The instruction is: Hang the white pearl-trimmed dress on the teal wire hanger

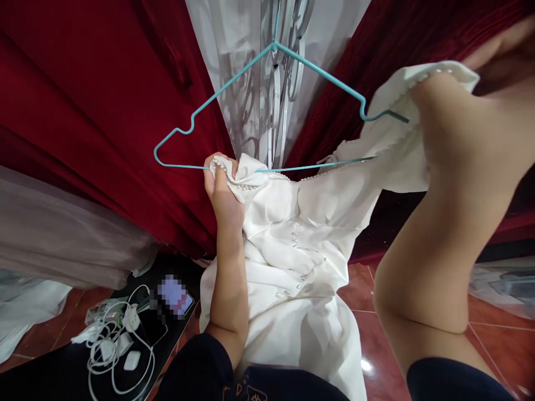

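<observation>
A white dress (301, 250) with pearl-like trim along its neckline and small round buttons down its middle hangs in front of me. My left hand (223, 181) is closed around its gathered left shoulder, at the lower bar of a light-blue hanger (234, 79). On the other side, the hanger's right end goes in under the dress's right shoulder, which is raised. My right hand (449, 94) grips the cloth of that shoulder; its fingers are partly hidden and blurred. The hanger's left end is bare, and its hook runs out of view at the top.
Dark red curtains (104, 83) hang on both sides of a white ornate metal frame (275, 106). At lower left, a black surface (45, 367) bears tangled white cables (102, 356), a white charger case (132, 360) and a lit phone (175, 295). Sheer pale fabric (62, 223) hangs at left. Red tiles (497, 340) cover the floor.
</observation>
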{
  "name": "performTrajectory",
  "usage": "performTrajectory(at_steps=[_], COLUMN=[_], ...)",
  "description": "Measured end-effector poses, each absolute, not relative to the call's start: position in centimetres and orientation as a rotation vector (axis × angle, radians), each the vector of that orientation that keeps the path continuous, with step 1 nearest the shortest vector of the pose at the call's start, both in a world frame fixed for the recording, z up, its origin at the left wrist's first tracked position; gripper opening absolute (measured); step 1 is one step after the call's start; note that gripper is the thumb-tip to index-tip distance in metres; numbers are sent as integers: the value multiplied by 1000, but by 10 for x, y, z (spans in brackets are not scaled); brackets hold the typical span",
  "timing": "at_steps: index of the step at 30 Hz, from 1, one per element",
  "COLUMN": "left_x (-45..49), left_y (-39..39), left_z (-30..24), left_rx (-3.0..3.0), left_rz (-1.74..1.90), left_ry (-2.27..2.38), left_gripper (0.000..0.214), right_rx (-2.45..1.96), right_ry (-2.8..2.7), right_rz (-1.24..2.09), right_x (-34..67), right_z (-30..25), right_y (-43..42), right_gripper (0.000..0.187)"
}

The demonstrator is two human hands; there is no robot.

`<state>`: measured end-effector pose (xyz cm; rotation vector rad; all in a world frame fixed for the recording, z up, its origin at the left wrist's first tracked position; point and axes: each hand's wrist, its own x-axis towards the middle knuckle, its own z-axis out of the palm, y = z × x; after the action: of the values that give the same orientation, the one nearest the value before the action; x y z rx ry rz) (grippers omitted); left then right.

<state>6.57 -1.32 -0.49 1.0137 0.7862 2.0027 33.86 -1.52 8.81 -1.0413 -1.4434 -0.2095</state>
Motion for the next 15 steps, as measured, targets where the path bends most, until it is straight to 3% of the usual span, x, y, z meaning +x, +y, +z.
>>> performTrajectory(at_steps=[4,7,11,15], left_x=[66,64,62,61], left_y=[-17,-19,-21,-19], left_z=[-4,-3,-4,-10], left_rx=[1021,1040,1073,1067], left_rz=[2012,2031,2064,2048], left_ry=[793,771,810,892], left_gripper=[34,30,30,34], right_rx=[-1198,-1045,-622,-811], right_ry=[-1589,-1586,-1515,-1866], right_rz=[-106,-94,-264,-162], right_x=[293,264,231,210], right_z=[115,110,62,1], right_y=[-19,-29,-38,-28], right_gripper=[15,31,23,20])
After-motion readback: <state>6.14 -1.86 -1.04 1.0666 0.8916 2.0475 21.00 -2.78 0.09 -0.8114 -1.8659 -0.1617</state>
